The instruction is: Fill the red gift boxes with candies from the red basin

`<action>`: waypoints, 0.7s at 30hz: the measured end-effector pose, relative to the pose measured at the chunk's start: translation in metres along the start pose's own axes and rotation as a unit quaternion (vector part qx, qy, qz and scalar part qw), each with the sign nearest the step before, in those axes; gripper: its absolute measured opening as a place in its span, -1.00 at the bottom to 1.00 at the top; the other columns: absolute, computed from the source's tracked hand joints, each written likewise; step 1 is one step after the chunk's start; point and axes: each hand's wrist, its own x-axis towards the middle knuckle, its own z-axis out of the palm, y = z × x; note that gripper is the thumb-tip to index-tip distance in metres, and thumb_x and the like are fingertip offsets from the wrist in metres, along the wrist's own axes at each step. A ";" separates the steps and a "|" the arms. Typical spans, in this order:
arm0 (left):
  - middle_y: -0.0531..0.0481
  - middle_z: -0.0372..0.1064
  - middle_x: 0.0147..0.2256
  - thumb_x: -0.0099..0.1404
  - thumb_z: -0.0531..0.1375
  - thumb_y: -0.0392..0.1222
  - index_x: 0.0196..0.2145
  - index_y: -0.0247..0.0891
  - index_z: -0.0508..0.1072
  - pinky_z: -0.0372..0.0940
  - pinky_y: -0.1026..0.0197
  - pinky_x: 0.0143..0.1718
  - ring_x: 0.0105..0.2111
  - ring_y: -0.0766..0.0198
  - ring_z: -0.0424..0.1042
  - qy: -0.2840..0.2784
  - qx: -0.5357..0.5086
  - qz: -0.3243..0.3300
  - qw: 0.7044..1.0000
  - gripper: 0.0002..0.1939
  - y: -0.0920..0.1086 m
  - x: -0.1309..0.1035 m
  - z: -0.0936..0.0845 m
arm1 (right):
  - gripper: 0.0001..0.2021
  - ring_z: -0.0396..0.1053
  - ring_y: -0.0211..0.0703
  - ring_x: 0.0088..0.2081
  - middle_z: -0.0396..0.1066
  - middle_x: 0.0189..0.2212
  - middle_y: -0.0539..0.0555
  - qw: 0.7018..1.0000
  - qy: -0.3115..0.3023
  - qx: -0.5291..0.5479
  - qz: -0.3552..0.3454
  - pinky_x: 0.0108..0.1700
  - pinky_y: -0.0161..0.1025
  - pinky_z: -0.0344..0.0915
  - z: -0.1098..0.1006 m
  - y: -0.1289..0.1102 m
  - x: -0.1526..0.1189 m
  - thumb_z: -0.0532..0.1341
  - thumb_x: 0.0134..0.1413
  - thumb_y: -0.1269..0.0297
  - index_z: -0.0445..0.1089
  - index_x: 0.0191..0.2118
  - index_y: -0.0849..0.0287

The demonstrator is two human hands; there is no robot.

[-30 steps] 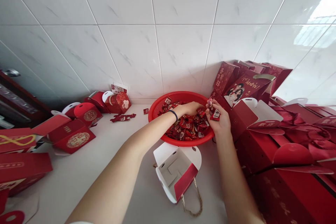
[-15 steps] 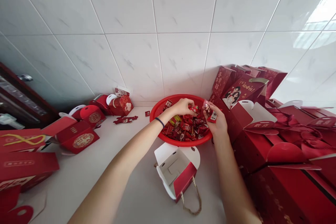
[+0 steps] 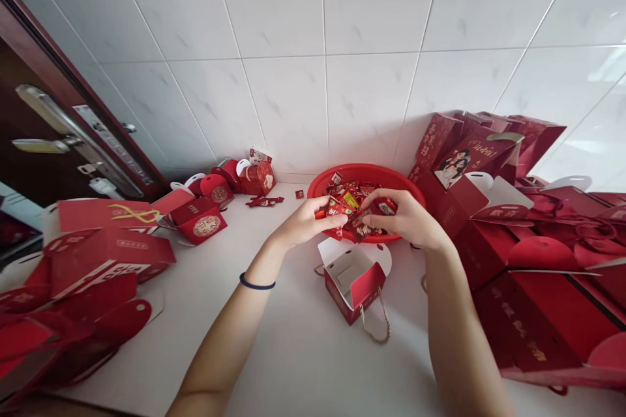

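A red plastic basket (image 3: 317, 177) full of small wrapped candies (image 3: 364, 190) stands against the tiled wall. Over its near left rim my left hand (image 3: 304, 223), with a dark band on the wrist, pinches red candy packets (image 3: 337, 210). My right hand (image 3: 413, 216) reaches over the near right side, fingers curled round dark red wrapped candies (image 3: 362, 229); its grip is partly hidden. Both hands are close together above the candies. Just in front of the basket sits a small red gift box (image 3: 342, 290) with a white inside, its flaps up and a rope handle hanging at its side.
Red gift boxes (image 3: 528, 313) crowd the right side, with upright gift bags (image 3: 482, 150) behind them. More boxes (image 3: 200, 218) line the left. A flat red scrap (image 3: 264, 201) lies by the wall. A dark door (image 3: 63, 124) is at far left.
The view has turned left and shows more of the door. My hands have come back towards the basket's near rim, above the gift box, with candies in them.
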 end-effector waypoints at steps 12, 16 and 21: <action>-0.06 0.49 -0.23 0.21 0.34 0.04 -0.17 -0.30 0.51 0.39 0.14 -0.19 -0.26 0.22 0.47 -0.057 0.000 -0.030 0.998 -0.63 -0.005 -0.007 -0.004 | -0.85 0.21 -0.33 -0.73 0.35 -0.66 -0.12 0.994 -0.012 -0.034 0.100 -0.68 -0.38 0.10 0.019 0.001 -0.007 0.29 0.03 0.21 0.32 -0.35 0.12; -0.02 0.45 -0.31 0.20 0.35 0.02 -0.25 -0.31 0.49 0.36 0.14 -0.24 -0.31 0.22 0.45 -0.074 0.033 -0.042 0.996 -0.67 -0.007 -0.006 -0.005 | -0.88 0.30 -0.26 -0.69 0.37 -0.69 -0.07 0.995 -0.016 0.004 0.103 -0.63 -0.35 0.21 0.013 -0.001 -0.010 0.26 0.01 0.25 0.30 -0.39 0.12; 0.00 0.49 -0.38 0.19 0.33 -0.05 -0.32 -0.29 0.48 0.32 0.20 -0.32 -0.37 0.22 0.47 -0.143 0.082 -0.071 0.984 -0.75 -0.001 -0.011 -0.004 | -0.88 0.36 -0.24 -0.53 0.46 -0.58 -0.02 0.995 -0.036 -0.078 0.046 -0.45 -0.31 0.27 0.011 0.002 -0.005 0.28 0.01 0.25 0.50 -0.40 0.17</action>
